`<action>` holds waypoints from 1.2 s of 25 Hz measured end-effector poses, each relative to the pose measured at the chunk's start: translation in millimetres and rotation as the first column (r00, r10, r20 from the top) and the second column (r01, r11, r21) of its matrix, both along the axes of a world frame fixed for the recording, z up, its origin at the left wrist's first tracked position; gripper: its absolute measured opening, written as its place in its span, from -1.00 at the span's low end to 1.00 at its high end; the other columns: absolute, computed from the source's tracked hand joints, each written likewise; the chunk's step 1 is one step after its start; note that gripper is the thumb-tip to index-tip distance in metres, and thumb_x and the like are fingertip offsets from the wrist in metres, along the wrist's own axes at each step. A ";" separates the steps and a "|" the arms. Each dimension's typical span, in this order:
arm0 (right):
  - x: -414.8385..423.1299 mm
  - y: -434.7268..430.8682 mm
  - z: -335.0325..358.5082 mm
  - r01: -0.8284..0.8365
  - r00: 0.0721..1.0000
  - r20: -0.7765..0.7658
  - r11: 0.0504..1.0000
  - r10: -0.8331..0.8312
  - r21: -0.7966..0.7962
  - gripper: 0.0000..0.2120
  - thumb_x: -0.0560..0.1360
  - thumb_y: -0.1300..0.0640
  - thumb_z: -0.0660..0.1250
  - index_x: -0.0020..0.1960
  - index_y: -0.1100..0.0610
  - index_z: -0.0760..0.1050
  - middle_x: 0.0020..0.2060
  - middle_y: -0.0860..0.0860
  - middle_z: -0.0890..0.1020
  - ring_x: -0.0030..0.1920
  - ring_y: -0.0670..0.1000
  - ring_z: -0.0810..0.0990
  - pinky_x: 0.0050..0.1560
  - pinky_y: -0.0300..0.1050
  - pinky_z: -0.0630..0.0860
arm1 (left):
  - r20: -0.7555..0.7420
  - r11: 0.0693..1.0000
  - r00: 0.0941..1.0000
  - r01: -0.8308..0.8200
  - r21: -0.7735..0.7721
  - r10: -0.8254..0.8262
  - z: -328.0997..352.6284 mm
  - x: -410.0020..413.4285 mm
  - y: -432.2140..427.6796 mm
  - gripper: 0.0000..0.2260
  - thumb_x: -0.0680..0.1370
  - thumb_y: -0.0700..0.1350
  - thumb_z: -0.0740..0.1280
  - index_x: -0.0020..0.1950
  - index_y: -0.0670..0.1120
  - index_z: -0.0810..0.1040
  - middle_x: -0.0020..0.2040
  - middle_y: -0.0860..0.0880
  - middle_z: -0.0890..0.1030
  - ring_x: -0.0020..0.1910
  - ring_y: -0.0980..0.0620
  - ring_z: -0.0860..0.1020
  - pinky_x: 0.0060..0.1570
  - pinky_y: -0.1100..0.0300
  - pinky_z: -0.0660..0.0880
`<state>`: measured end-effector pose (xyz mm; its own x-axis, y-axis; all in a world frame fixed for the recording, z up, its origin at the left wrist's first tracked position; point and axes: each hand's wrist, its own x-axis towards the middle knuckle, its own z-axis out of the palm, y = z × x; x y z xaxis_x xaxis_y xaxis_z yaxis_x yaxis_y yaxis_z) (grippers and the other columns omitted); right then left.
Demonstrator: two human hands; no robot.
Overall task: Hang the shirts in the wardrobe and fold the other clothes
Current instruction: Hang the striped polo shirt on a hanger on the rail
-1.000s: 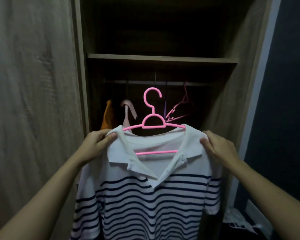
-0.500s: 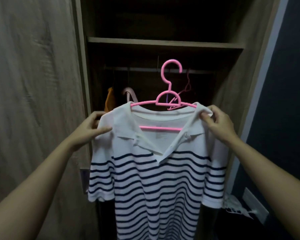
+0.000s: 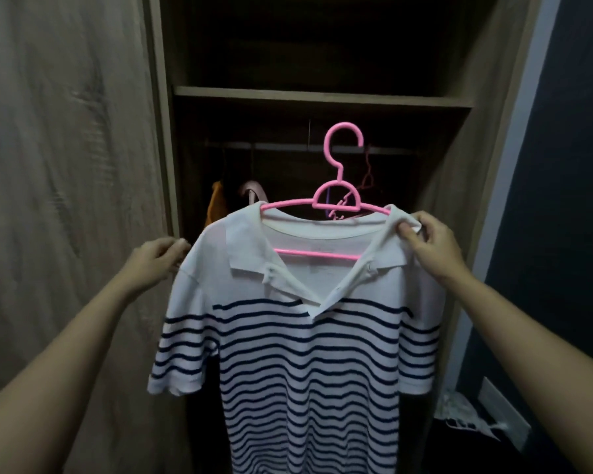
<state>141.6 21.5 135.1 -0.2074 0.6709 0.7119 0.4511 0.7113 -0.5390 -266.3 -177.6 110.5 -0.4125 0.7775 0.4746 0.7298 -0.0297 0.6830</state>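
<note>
A white polo shirt (image 3: 288,354) with navy stripes hangs on a pink plastic hanger (image 3: 338,200) in front of the open wardrobe. My right hand (image 3: 428,244) pinches the shirt's collar and shoulder at the hanger's right end and carries it. My left hand (image 3: 156,260) is beside the shirt's left shoulder, fingers loosely curled, fingertips at the fabric's edge and gripping nothing. The hanger's hook is level with the dark clothes rail (image 3: 274,147); I cannot tell whether it sits on the rail.
On the rail's left hang an orange garment (image 3: 214,206) and a pale pink one (image 3: 252,193); an empty dark pink hanger (image 3: 367,172) hangs behind the hook. A shelf (image 3: 322,97) runs above. The wardrobe door (image 3: 65,200) stands left, a dark wall (image 3: 569,200) right, white cloth (image 3: 466,415) below.
The shirt and hanger have risen and shifted right toward the rail. My left hand has let go of the left shoulder and drawn back slightly; my right hand keeps its pinch.
</note>
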 end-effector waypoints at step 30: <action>-104.9 -76.1 13.1 -0.163 0.973 0.110 0.944 0.201 -0.287 -0.73 0.51 -0.04 0.29 0.01 0.16 0.51 -0.12 0.06 0.59 -0.10 0.06 0.57 -0.05 -0.06 0.51 | -0.158 0.967 0.983 0.048 -0.250 -0.089 49.1 128.6 -61.5 -0.87 0.48 0.00 0.38 -0.08 -0.04 0.59 -0.15 -0.01 0.62 -0.16 0.06 0.58 -0.11 0.08 0.55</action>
<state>36.7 -54.6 148.2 -0.4258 0.7777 0.4625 0.4102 0.6215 -0.6674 -137.7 -239.1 159.6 -0.2857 0.9018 0.3243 0.8358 0.0689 0.5447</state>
